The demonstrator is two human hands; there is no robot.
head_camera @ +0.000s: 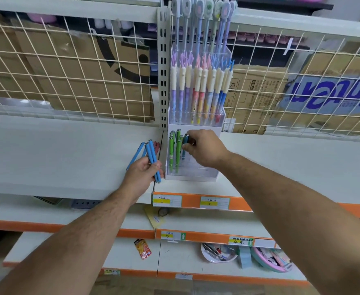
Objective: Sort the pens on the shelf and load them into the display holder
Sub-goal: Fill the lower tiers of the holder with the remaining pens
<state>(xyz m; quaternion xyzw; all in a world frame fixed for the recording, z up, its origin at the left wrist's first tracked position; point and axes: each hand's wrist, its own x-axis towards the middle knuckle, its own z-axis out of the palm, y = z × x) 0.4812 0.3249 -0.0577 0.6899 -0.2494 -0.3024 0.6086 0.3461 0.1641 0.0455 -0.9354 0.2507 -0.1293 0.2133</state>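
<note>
A: What could go wrong here?
B: The right hand (204, 150) pinches one blue pen (185, 145) upright, cap up, its lower end inside the front row of the display holder (196, 176), just beside the green pens (171, 154). If it misses its slot, it could knock them askew.
A: And the left hand (141, 173)?
B: It grips several blue pens (152, 158) over the shelf (68, 156). They point away from the person and could slip out.

White shelf (68, 150): display holder (192, 176) standing, reddish pens (157, 146) lying beside.

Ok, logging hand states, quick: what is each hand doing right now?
Left hand: holding a bunch of blue pens.
Right hand: pinching one blue pen at the display holder.
</note>
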